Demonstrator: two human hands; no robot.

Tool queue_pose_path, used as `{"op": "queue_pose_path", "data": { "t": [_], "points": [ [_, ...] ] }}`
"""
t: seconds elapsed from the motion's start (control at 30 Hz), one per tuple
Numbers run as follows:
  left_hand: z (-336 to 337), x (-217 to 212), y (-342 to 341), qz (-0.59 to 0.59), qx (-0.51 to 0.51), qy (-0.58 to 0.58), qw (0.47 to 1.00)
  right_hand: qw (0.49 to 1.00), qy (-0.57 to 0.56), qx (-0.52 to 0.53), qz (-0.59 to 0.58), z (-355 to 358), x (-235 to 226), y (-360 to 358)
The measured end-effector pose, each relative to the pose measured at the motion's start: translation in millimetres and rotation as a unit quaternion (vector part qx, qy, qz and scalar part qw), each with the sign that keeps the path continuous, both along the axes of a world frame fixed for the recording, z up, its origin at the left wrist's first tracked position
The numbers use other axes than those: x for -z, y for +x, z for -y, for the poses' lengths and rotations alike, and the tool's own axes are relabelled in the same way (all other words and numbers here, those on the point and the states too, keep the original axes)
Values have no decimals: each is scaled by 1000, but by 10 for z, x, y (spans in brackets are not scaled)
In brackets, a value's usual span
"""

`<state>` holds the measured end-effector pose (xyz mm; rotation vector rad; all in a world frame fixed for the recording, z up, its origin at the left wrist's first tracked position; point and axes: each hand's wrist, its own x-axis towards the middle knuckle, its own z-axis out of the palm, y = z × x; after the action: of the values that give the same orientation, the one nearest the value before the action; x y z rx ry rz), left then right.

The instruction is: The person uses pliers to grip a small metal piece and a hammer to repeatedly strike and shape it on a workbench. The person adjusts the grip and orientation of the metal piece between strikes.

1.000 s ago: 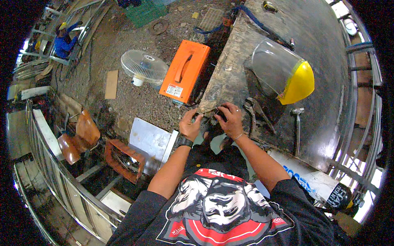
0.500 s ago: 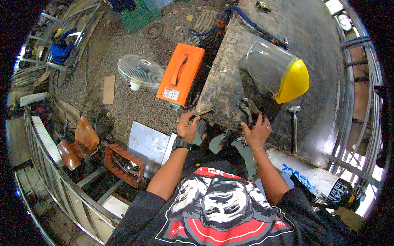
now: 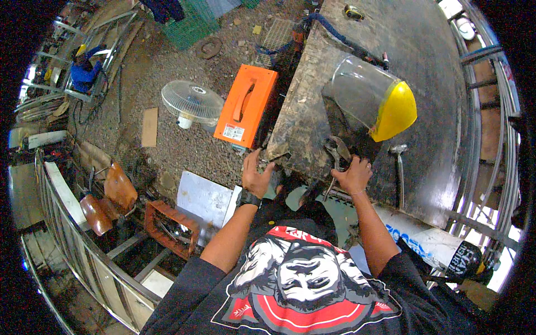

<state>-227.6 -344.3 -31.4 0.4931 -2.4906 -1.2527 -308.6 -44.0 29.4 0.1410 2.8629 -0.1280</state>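
Note:
My left hand [image 3: 257, 177] grips a small dark metal piece [image 3: 277, 159] at the near corner of the worn metal workbench [image 3: 441, 100]. My right hand [image 3: 353, 175] rests on the bench's front edge, its fingers closed around the handles of locking pliers [image 3: 336, 152] whose jaws point away from me. Just beyond the pliers lies a clear face shield with a yellow headpiece [image 3: 373, 97]. A black watch sits on my left wrist.
An orange welding machine [image 3: 246, 106] stands on the gravel left of the bench, with a white floor fan [image 3: 191, 103] beside it. A hammer [image 3: 398, 167] lies on the bench to my right. A metal plate [image 3: 204, 198], a rusty frame [image 3: 171, 228] and railings lie at my left.
My right hand has moved right along the bench edge, away from my left hand, and taken hold of the pliers. My left hand stayed at the bench corner.

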Motion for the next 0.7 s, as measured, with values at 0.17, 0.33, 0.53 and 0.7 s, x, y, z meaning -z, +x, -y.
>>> {"op": "queue_pose_path", "data": {
  "t": [0.17,0.33,0.53,0.7],
  "points": [
    [-73,-395,-190,-3,132,-224,966,982,-135,-28,128,-188,12,-190],
    [-39,-236,-486,57,239,-290,925,845,-434,62,306,-148,-67,-205],
    [-301,-1199,-509,-112,94,-44,988,566,-734,173,333,-13,-922,138],
    [-446,-1942,-545,-43,73,123,989,582,-749,79,308,120,-1496,308]
  ]
}}
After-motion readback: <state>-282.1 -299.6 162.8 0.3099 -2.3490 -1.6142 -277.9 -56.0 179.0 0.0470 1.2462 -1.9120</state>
